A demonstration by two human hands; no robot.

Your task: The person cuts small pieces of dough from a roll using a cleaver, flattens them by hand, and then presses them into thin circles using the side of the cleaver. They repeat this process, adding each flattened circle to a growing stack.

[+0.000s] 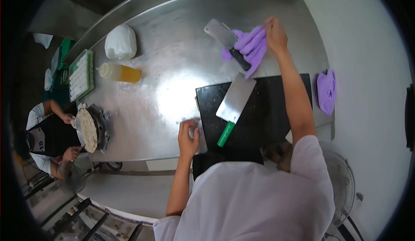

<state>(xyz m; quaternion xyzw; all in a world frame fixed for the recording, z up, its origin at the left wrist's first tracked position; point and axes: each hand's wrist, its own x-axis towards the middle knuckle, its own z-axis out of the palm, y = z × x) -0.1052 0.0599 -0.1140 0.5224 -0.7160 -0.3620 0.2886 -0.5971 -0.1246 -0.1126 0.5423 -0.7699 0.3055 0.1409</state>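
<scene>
A purple cloth [252,44] is pinched at its upper right corner by my right hand [276,35]. Part of the cloth lies over and beside a cleaver with a black handle [222,34] on the steel table. A second cleaver, with a green handle [226,134], rests on the black cutting board [272,124], its blade [237,97] pointing up and away from me. My left hand [188,139] is just left of the board, fingers loosely bent and apart, with nothing in it.
On the steel table [160,46] stand a white plastic bag [120,42], a squeeze bottle of yellow liquid [120,73] and a tray of eggs [81,76]. Another purple cloth [326,92] lies at right. At left, a co-worker [49,137] handles a pan of food [89,130].
</scene>
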